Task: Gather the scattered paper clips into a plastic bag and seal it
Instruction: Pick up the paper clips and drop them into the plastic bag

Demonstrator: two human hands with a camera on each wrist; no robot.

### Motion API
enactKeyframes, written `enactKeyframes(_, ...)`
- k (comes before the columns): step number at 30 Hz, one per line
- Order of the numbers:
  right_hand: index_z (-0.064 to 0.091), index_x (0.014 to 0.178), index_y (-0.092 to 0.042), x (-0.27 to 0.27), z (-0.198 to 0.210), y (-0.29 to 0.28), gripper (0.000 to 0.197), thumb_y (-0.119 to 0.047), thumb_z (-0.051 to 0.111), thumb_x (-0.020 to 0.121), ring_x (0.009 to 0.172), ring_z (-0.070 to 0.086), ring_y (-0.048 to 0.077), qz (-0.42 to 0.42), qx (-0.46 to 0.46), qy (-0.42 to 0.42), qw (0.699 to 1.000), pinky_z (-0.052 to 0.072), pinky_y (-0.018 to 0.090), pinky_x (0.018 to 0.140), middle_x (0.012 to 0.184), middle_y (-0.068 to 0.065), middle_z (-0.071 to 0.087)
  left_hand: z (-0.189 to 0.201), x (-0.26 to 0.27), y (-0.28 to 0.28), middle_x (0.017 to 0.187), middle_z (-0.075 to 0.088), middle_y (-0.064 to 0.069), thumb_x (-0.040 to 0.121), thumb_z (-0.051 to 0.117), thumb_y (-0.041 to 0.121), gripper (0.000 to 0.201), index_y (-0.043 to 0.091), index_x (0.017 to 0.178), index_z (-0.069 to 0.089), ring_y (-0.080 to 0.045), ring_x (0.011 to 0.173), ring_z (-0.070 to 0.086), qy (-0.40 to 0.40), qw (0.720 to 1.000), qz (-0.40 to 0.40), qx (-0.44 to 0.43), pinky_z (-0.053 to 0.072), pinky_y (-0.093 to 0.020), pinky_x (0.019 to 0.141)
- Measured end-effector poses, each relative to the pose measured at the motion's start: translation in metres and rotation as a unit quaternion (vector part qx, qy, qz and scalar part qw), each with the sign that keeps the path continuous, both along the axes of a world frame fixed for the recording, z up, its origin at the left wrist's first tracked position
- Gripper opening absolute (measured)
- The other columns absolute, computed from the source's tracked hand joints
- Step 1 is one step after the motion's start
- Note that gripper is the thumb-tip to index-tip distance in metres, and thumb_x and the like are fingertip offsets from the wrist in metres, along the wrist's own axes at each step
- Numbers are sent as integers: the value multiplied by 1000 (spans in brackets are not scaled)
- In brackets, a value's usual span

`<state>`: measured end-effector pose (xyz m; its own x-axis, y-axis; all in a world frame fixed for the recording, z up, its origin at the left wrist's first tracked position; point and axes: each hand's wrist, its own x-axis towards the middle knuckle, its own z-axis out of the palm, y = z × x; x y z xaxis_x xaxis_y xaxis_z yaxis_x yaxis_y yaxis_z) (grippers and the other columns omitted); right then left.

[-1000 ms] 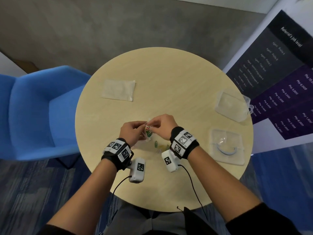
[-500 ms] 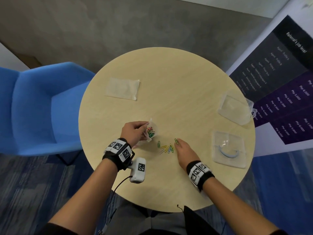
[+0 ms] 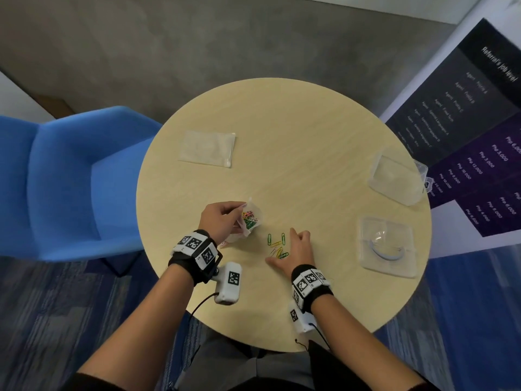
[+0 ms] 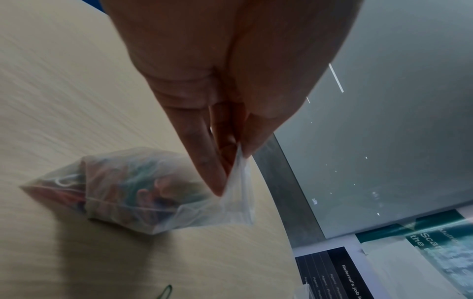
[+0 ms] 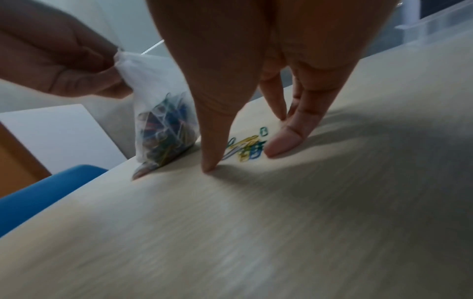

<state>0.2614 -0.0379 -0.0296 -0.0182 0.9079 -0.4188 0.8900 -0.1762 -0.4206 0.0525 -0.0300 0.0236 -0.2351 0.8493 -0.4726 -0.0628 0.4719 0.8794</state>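
Several loose paper clips (image 3: 277,246) are lying near the counter's (image 3: 296,131) front edge, green, yellow and blue, and the right hand (image 3: 296,251) is now lying over them. Half a second ago it was resting just right of the pile; a second ago it was up at the plastic bag (image 3: 251,218) beside the left hand (image 3: 221,220). Its fingers (image 5: 282,141) are extending straight, the thumb and a fingertip touching the counter on either side of the cluster, closing on nothing.

The left hand is staying where it was, its fingers pinching the bag's top corner while the bag's bottom is resting on the counter, just left of the loose clips. The bag is holding a bunch of coloured clips at its bottom, red, green, blue and yellow; whether its mouth is open, I cannot tell.

Toward the counter's far left, a flat clear zip bag (image 3: 207,148) is lying, its contents too faint to tell. At the right edge a clear plastic box (image 3: 397,179) is sitting, overhanging the rim slightly, with nothing readable inside it. Nearer the front right, a clear lid or tray (image 3: 387,246) is lying flat with a curved bluish piece in it. A blue chair (image 3: 64,179) is standing at the counter's left side.
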Motion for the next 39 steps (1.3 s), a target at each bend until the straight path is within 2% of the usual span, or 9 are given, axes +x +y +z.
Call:
enactKeyframes(2, 33, 146, -8, -6, -5, -2, 99, -42, 84, 68, 116, 50, 21, -1, 9, 14, 1000, 43, 28, 102, 131, 7, 35, 0, 0, -1, 87, 73, -10, 94, 62, 12, 16, 12, 104, 75, -27, 75, 73, 4, 1000, 4, -2, 62, -38, 69)
enactKeyframes(6, 55, 133, -4, -18, -14, -4, 62, -23, 78, 78, 84, 54, 14, -18, 71, 85, 994, 50, 23, 89, 111, 5, 45, -1, 1, -3, 91, 74, -14, 94, 62, 13, 16, 11, 105, 75, -29, 77, 73, 1, 1000, 7, -3, 62, -38, 70)
enactKeyframes(12, 71, 109, -3, -26, -19, 1, 32, -14, 76, 80, 82, 59, 18, -7, 107, 118, 987, 56, 32, 84, 104, 5, 51, 1, 0, -3, 85, 72, -13, 95, 62, 13, 18, 8, 107, 74, -30, 79, 73, 3, 1000, 7, -2, 62, -41, 71)
enactKeyframes(16, 67, 111, -5, -28, -16, 7, 38, -25, 76, 80, 85, 55, 15, 12, 95, 95, 991, 49, 23, 88, 116, 5, 47, 2, 0, -4, 82, 71, -11, 95, 62, 12, 17, 8, 106, 74, -28, 76, 73, -3, 1000, 9, -4, 63, -38, 68)
enactKeyframes(20, 48, 137, -20, -35, -13, 6, 54, -29, 66, 87, 105, 55, 24, 65, 95, 71, 991, 48, 31, 91, 130, 10, 38, 3, 1, -2, 82, 71, -11, 95, 61, 12, 17, 9, 105, 74, -29, 76, 73, 1, 1000, 4, -3, 63, -39, 69)
enactKeyframes(24, 54, 132, -24, -41, -19, -2, 43, -24, 58, 89, 120, 44, 35, 167, 94, 19, 981, 44, 36, 99, 146, 20, 28, 4, 0, -2, 86, 72, -10, 95, 60, 11, 16, 11, 104, 74, -23, 75, 73, 8, 1000, -1, -1, 63, -35, 67)
enactKeyframes(27, 65, 120, -14, -34, -27, -6, 31, -23, 60, 91, 111, 52, 37, 190, 126, 19, 973, 50, 39, 89, 137, 25, 45, 4, -1, -1, 81, 70, -7, 95, 60, 10, 16, 12, 103, 74, -14, 67, 72, 13, 1000, 2, -1, 62, -32, 64)
enactKeyframes(32, 74, 85, -1, -28, -27, 3, 12, -8, 76, 76, 72, 62, 33, 215, 125, 30, 968, 54, 33, 59, 87, 15, 63, 2, -1, -1, 87, 72, -8, 95, 60, 10, 17, 14, 103, 74, -13, 68, 72, 16, 1000, 2, 0, 62, -34, 67)
enactKeyframes(39, 74, 98, -8, -35, 2, 29, 19, -18, 60, 91, 93, 64, 30, 216, 40, -20, 975, 52, 34, 84, 101, 13, 67, 2, 0, 1, 92, 72, -13, 94, 62, 12, 16, 14, 102, 75, -24, 78, 74, 12, 1000, 5, -4, 62, -42, 74)
